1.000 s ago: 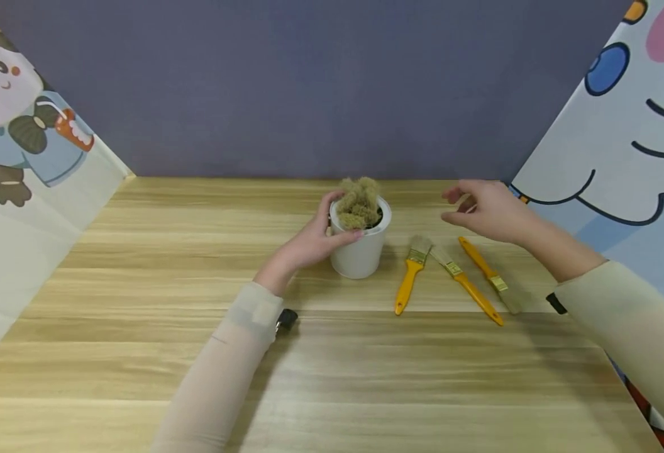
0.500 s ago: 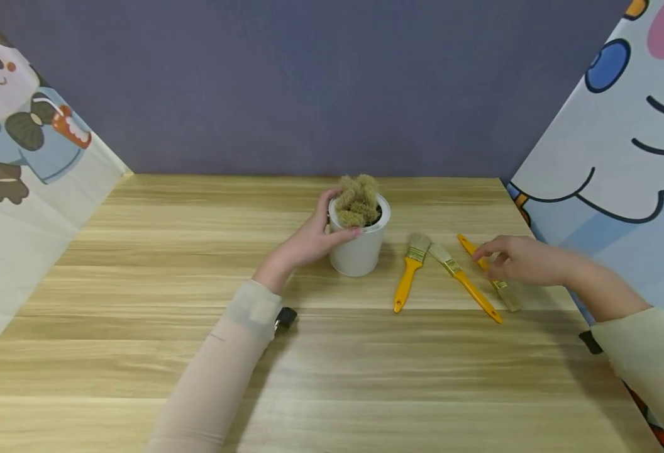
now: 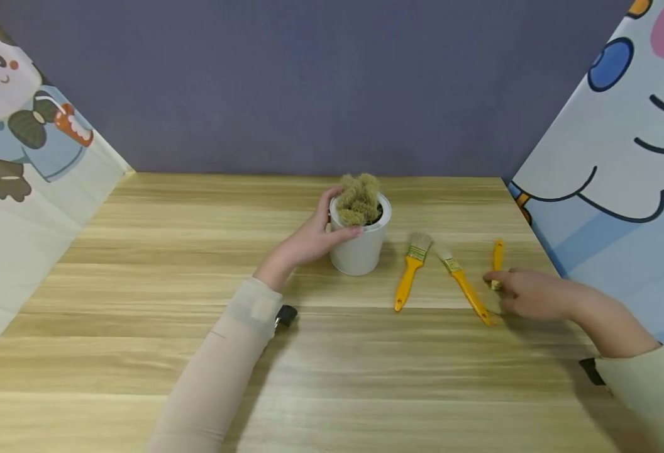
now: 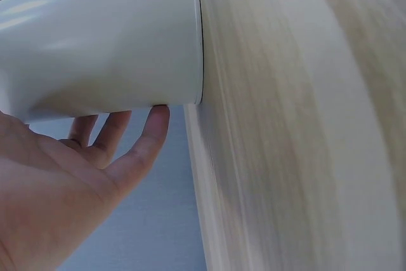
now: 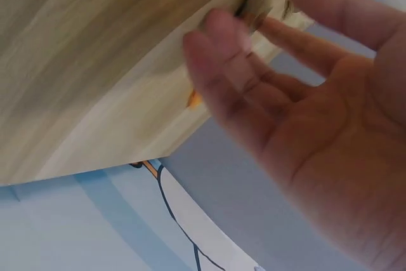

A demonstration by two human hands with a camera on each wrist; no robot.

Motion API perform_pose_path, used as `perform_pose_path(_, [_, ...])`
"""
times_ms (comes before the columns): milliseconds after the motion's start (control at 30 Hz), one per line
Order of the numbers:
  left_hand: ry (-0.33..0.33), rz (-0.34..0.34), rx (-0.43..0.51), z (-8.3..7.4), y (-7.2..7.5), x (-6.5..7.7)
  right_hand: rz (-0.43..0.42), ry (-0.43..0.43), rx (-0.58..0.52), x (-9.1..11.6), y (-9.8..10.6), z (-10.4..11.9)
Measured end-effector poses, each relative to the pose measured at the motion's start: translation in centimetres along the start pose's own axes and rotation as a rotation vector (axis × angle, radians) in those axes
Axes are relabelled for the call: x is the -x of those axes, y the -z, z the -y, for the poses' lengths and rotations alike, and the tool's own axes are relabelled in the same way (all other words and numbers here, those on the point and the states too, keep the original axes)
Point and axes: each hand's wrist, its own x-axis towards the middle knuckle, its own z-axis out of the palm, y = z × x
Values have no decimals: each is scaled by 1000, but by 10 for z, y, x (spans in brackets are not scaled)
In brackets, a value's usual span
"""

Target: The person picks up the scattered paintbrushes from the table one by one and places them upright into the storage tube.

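Note:
My left hand grips the white flowerpot from its left, thumb across the front and fingers behind. Fuzzy tan tufts stick up from the pot's dark opening. In the left wrist view the fingertips lie against the pot wall. At the right my right hand reaches to the rightmost paintbrush, fingers touching it near its metal band; its bristles are mostly hidden. The right wrist view shows this hand with loosely bent fingers, blurred, at the bristles.
Two more yellow-handled paintbrushes lie between pot and right hand: a left one and a middle one. The wooden table ends at a dark back wall. Printed panels stand at both sides.
My right hand has come down and toward me onto the rightmost paintbrush, which has turned from slanting to nearly upright in view. The middle paintbrush's handle end shifted slightly left. My left hand keeps its hold.

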Motion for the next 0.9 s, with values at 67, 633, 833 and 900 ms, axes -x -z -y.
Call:
perform_pose_path(67, [-1,2,0,0,1,0,-10,26,-23,-2,-1,2])
perform_pose_path(633, [-2,-9,-7,0,-1,-1,-343,318,461,-26,-6,13])
perform_pose_path(833, [-7,-8,-13,1,0,-1,-336,369,585,-26,-5,13])
perform_pose_path(900, [-7,-8,-12,1,0,-1,-331,380,583,-25,-1,14])
